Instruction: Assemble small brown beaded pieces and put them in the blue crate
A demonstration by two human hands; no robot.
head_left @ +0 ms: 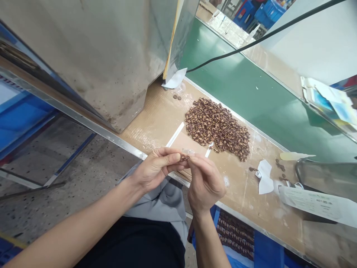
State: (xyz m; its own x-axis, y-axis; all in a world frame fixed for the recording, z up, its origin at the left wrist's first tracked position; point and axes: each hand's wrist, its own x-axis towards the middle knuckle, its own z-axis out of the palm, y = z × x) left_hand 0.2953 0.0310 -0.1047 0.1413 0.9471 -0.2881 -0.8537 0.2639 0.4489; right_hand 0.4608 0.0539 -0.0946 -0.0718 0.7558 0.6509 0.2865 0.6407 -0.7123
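Observation:
Over the front edge of the table, my left hand (156,167) and my right hand (208,182) meet fingertip to fingertip. Both pinch a small brown part with copper-coloured bits (184,158); its exact kind is too small to make out. Just behind the fingertips lies a small clear round plastic piece (189,152). Farther back on the brown table covering (158,119) spreads a large pile of small dark-brown and copper-coloured parts (217,128). White strips (175,134) lie on the covering in front of the pile.
A large metal housing (111,56) stands at the left. Two brown discs (177,97) lie near its corner. On the right are white paper (264,178), a pale-yellow nozzle bottle (295,156) and a printed sheet (318,203). Beneath the table, a blue crate (267,249) holds rows of brown parts.

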